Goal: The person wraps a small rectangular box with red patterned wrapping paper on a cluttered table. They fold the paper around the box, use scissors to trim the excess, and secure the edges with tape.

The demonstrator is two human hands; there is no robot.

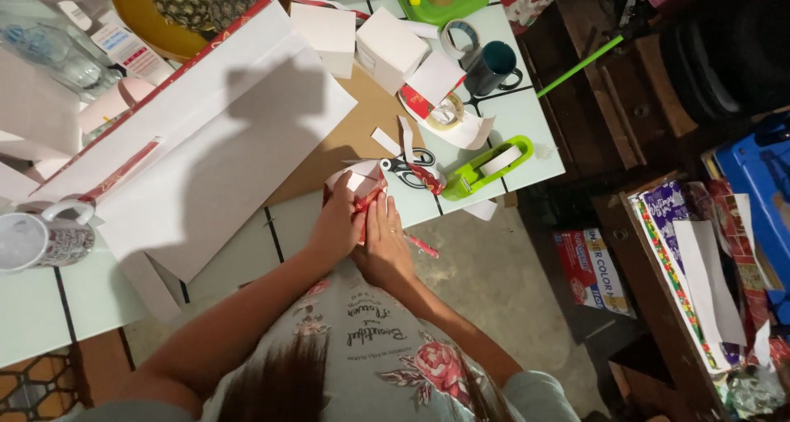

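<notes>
Both hands meet at the table's near edge over a small packet of red-and-white wrapping paper (359, 185). My left hand (337, 224) grips the paper from the left side, fingers curled on it. Lying flat against the paper's right side, my right hand (384, 239) presses it with straight fingers. A thin red strip (422, 246) sticks out past the right hand. Scissors (409, 169) with black handles lie just beyond the paper.
A green tape dispenser (484, 168) sits right of the scissors. A large white sheet of wrapping paper (222, 142) covers the table's left half. A dark mug (492, 66), tape rolls (447, 113), a white box (388, 48) and a white mug (37, 239) stand around. Cluttered shelves are on the right.
</notes>
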